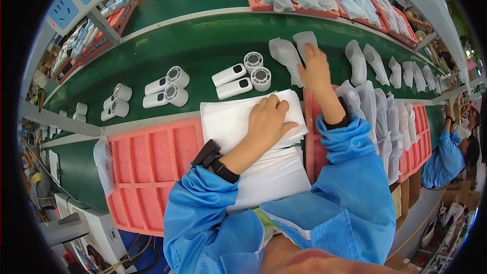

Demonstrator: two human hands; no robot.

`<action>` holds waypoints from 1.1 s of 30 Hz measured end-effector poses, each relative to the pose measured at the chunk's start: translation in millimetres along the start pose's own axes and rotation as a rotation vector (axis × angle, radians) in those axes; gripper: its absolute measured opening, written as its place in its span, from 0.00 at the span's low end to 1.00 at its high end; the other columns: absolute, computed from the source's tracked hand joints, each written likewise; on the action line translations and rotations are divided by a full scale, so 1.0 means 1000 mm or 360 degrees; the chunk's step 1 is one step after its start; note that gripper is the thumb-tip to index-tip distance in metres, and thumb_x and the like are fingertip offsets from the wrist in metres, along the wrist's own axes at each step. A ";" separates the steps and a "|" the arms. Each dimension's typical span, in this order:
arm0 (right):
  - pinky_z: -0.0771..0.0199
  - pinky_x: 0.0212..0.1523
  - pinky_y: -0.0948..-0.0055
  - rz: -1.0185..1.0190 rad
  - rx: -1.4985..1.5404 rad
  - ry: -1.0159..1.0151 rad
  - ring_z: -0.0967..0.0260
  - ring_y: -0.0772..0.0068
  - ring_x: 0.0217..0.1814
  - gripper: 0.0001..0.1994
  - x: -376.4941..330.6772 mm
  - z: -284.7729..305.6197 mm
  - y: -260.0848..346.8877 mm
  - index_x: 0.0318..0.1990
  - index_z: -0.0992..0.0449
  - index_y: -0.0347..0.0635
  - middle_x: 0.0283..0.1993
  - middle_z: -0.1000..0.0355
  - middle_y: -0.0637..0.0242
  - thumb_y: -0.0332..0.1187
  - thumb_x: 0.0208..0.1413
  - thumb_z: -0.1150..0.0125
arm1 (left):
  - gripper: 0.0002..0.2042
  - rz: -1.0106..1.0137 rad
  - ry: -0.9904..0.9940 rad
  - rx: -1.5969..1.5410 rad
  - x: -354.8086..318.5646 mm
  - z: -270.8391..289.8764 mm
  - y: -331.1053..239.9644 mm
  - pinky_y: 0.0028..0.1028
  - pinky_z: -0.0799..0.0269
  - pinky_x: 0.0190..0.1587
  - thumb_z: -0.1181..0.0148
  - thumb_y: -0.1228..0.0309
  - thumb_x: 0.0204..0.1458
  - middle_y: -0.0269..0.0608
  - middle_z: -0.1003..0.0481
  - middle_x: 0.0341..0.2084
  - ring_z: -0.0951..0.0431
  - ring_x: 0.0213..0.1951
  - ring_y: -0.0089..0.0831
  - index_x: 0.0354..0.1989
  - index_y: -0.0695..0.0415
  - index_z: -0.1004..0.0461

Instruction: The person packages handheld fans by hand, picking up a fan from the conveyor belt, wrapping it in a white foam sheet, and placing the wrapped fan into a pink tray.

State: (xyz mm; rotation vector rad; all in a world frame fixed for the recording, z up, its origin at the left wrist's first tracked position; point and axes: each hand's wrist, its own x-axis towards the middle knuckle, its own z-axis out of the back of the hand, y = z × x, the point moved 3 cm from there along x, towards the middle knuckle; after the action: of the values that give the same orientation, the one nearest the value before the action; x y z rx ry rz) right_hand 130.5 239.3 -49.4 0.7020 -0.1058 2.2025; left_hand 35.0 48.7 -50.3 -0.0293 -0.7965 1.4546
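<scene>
Hands in blue cuffs work over a green belt (203, 40); picture a clock face centred on the pile of flat white bags (223, 119). The left hand (269, 116) lies palm down on that pile, fingers loosely curled, thumb apart, clamped on nothing I can see. At one o'clock, the right hand (315, 68) is at a bagged item (305, 38), just beside a second bagged piece (285, 57); whether its fingers grip, I cannot tell. Bare white devices (236, 77) lie at eleven o'clock. Done well, I'd judge, the item settles gently, clear of its neighbour, while the left fingertips separate one bag, uncreased.
</scene>
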 end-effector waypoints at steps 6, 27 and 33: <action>0.33 0.53 0.69 0.0071 0.1185 0.0982 0.31 0.61 0.53 0.32 -0.005 -0.044 0.047 0.55 0.30 0.37 0.52 0.29 0.54 0.35 0.39 0.28 | 0.11 -0.0157 -0.0072 0.0124 -0.002 -0.013 0.000 0.33 0.32 0.34 0.32 0.65 0.40 0.38 0.32 0.27 0.28 0.34 0.35 0.29 0.54 0.27; 0.34 0.48 0.74 0.0094 0.1889 0.0539 0.33 0.74 0.47 0.35 -0.002 0.121 0.028 0.50 0.32 0.37 0.47 0.30 0.65 0.35 0.28 0.26 | 0.05 0.0741 -0.0325 -0.1536 0.015 0.074 0.029 0.17 0.41 0.26 0.36 0.71 0.54 0.26 0.28 0.24 0.35 0.24 0.14 0.32 0.59 0.25; 0.35 0.49 0.72 0.0440 0.1677 0.0343 0.33 0.69 0.48 0.31 -0.015 0.108 0.086 0.49 0.30 0.36 0.47 0.32 0.62 0.29 0.30 0.28 | 0.06 0.0893 -0.0652 -0.2140 0.015 0.085 0.021 0.15 0.39 0.30 0.39 0.71 0.57 0.27 0.28 0.25 0.33 0.26 0.14 0.36 0.60 0.27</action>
State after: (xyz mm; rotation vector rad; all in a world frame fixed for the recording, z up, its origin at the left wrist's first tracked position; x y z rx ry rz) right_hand 125.2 139.0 46.5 1.0165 1.2022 2.5021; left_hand -26.3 28.1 10.2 -1.0639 -2.1048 1.1652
